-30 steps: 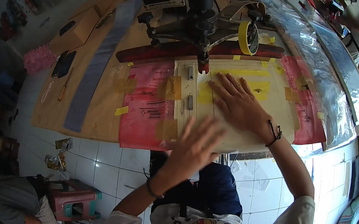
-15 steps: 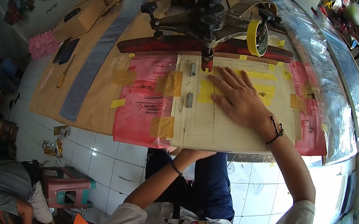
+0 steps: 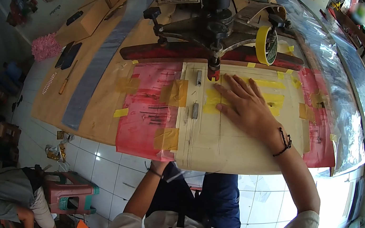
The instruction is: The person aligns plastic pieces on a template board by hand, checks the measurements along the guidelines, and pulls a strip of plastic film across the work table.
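My right hand [image 3: 249,111] lies flat with fingers spread on a cream board [image 3: 253,150], over strips of yellow tape [image 3: 271,101]. Two small grey metal blocks [image 3: 194,110] sit on the board left of that hand. Just beyond the fingertips, the red forked tip [image 3: 213,73] of a machine points down. My left hand [image 3: 159,164] is at the table's front edge, its fingers hidden beneath the red sheet. A clear plastic piece [image 3: 176,173] shows beside it; whether the hand grips it is unclear.
A black machine head [image 3: 217,28] with a red curved bar [image 3: 168,53] spans the table; a yellow tape roll [image 3: 265,46] hangs from it. A screwdriver [image 3: 68,78] and phone-like dark slabs [image 3: 70,55] lie left. Another person [image 3: 10,189] bends near a stool [image 3: 70,192].
My left hand has moved left along the underside of the front edge, and the clear plastic piece has come into sight. My right hand stays flat on the board. The view has shifted slightly.
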`<state>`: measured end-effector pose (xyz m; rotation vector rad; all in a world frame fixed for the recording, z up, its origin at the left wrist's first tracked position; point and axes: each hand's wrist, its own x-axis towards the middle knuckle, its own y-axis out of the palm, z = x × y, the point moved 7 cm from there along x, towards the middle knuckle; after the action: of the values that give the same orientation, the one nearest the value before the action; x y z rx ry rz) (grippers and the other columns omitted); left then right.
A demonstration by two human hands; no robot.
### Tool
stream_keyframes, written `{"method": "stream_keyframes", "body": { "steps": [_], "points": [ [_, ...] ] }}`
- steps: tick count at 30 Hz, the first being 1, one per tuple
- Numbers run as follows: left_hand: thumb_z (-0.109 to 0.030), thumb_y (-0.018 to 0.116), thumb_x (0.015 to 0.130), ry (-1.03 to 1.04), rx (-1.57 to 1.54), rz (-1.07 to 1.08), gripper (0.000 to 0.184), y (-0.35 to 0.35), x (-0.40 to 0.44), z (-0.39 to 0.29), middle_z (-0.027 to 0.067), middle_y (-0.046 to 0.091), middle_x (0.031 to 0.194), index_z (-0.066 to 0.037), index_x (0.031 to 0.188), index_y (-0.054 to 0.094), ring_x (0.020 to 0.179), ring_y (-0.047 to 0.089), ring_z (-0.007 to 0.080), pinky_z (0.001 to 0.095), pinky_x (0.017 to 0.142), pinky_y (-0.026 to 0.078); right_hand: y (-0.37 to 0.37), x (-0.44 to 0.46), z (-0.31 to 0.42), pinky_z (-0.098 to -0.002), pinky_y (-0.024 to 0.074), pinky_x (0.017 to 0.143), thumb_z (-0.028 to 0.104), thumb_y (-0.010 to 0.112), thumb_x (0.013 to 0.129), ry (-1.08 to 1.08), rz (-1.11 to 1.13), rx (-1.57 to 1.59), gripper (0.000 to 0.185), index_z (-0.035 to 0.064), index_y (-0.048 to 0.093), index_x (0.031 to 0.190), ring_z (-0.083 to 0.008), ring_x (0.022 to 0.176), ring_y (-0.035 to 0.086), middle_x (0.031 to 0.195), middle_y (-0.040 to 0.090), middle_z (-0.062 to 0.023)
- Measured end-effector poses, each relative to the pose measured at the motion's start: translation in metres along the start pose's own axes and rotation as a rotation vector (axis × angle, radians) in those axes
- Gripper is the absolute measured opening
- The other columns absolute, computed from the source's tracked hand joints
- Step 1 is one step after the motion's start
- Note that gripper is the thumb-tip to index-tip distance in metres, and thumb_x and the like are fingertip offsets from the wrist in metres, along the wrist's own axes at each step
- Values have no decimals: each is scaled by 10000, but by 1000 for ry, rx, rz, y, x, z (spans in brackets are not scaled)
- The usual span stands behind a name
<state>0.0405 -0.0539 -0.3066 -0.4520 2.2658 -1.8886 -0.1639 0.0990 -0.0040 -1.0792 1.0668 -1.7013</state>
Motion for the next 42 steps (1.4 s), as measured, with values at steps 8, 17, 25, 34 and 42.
{"method": "stream_keyframes", "body": {
  "steps": [8, 17, 25, 34, 42],
  "points": [
    [-348, 760, 948, 157, -595, 761, 501, -22, -112, -153, 187, 747, 1247, -50, 1343, 681, 1186, 688, 409, 466, 1058, 521, -10, 6, -16, -531, 344, 1193, 399, 704, 987, 91, -304, -2, 416, 161, 698, 1329, -388, 1388, 503, 1499, 561, -184],
    [-354, 689, 1022, 590, -585, -33, 482, -298, -5, -158, 127, 625, 1493, -34, 1381, 669, 1405, 567, 325, 516, 1145, 452, -12, 9, -17, -461, 511, 1001, 241, 735, 959, 6, -280, 225, 214, 43, 774, 1032, -343, 1101, 648, 1135, 709, -105],
    [-555, 626, 1002, 375, -152, -99, 784, -269, 13, -172, 124, 435, 1675, -29, 1567, 490, 1557, 396, 291, 563, 1276, 258, -14, -4, 2, -500, 378, 1222, 323, 669, 1005, -102, -121, 108, 404, 76, 707, 1323, -344, 1429, 521, 1510, 595, -157],
    [-387, 648, 1035, 257, -156, -178, 637, -287, 19, -147, 175, 472, 1640, 7, 1523, 537, 1548, 406, 331, 592, 1280, 235, -2, 0, -3, -540, 217, 1312, 539, 589, 1033, -143, -55, 24, 622, 137, 594, 1508, -341, 1558, 366, 1635, 473, -162],
    [-278, 737, 979, 227, -161, -176, 483, -300, 43, -117, 200, 664, 1399, 2, 1365, 658, 1334, 598, 372, 456, 1143, 451, -6, -1, 0, -515, 262, 1290, 483, 672, 998, -153, -86, 55, 555, 162, 661, 1451, -368, 1518, 419, 1597, 513, -187]
  ]
}}
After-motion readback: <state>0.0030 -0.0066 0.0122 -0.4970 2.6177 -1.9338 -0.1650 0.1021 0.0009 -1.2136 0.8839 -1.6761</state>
